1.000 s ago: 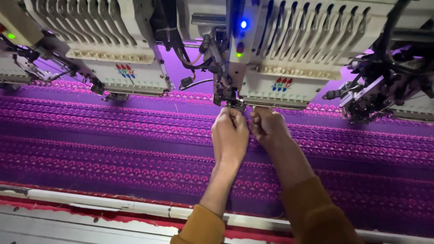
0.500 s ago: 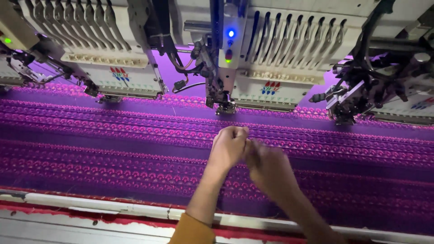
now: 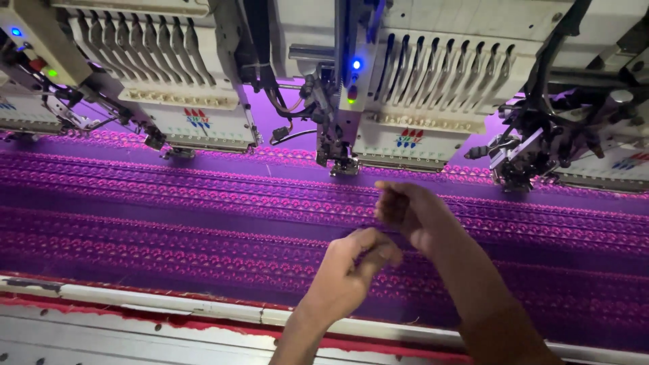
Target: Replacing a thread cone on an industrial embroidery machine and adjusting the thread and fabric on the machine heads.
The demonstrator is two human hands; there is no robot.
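Purple fabric (image 3: pixel 169 209) with rows of pink embroidery is stretched under a row of embroidery machine heads. My left hand (image 3: pixel 348 270) hovers over the fabric with its fingers curled in, thumb against forefinger. My right hand (image 3: pixel 405 213) is just beyond it and a little higher, its fingertips pinched together. Neither hand shows anything held. Both are apart from the needle foot (image 3: pixel 345 165) of the middle head (image 3: pixel 405 101), which shows a blue light.
Another white head (image 3: pixel 182 88) stands at the left and a dark sequin or thread device (image 3: pixel 541 149) at the right. A white frame rail (image 3: pixel 169 304) with red trim runs along the near edge of the fabric.
Both hands have drawn back from the needle of the middle head toward me and have separated slightly. The view has shifted left, so the heads appear further right.
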